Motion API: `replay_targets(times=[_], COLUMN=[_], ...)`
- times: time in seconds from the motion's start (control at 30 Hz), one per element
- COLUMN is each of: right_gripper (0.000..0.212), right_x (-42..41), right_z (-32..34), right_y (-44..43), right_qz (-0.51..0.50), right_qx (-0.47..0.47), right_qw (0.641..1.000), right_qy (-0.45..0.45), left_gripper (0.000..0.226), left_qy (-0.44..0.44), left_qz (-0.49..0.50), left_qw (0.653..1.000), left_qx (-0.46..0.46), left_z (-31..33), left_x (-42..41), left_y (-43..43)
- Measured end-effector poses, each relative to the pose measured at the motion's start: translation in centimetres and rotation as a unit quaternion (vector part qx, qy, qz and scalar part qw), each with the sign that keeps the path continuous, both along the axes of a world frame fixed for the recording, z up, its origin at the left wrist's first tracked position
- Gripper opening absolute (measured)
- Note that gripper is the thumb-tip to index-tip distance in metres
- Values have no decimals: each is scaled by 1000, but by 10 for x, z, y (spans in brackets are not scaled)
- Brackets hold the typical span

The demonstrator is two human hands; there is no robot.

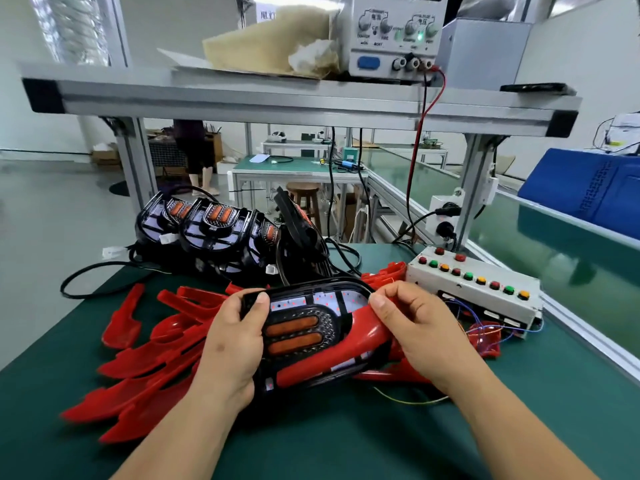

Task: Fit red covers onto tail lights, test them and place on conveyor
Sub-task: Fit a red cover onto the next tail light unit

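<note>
A black tail light [301, 327] with two orange lenses sits between my hands above the green mat. My left hand [235, 344] grips its left end, thumb on top. A red cover [349, 348] lies partly over the light's right and lower side. My right hand [412, 327] pinches that cover at its upper right edge. Several loose red covers [149, 362] are spread on the mat to the left. Several uncovered black tail lights [214, 223] are stacked behind, with cables.
A white test box [478, 289] with coloured buttons stands at the right, wires trailing from it. The green conveyor [568, 244] runs along the right side, a blue crate [588, 185] on it. A power supply [394, 32] sits on the overhead shelf.
</note>
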State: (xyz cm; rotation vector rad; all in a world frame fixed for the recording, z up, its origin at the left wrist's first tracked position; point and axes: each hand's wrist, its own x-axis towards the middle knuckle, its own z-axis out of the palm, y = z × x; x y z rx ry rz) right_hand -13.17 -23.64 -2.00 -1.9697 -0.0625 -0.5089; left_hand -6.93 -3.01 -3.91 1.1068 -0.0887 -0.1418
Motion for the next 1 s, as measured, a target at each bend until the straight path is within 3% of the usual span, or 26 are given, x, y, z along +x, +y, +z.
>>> replay_targets(times=[0.13,0.3,0.53,0.6,0.67,0.87,1.0], right_gripper=[12,12,39,58,70,46,33], right_x=[-2,1,4,3,1,0,1], right_z=[-2,-7,-12,-10,-6,2,6], right_y=[6,8,13,16,20,21,19], right_qz=[-31,-69,-140,-128,-61,107,105], right_qx=[-121,-106,-100,-8,151,406,458], right_qw=[992,992,984,987,978,902,882], right_qy=[-14,12,55,95,131,103,42], left_gripper=[21,19,19,22,22,24,57], left_qy=[-3,-6,-34,-42,-52,-84,-112], left_qz=[16,31,43,41,35,26,-13], left_qw=[1000,999,998,998,997,994,993], left_qx=[-13,-8,-11,-18,-36,-59,-21], left_z=[0,-2,-2,-1,1,7,6], left_x=[0,3,5,5,4,1,1], left_y=[0,1,4,6,7,4,0])
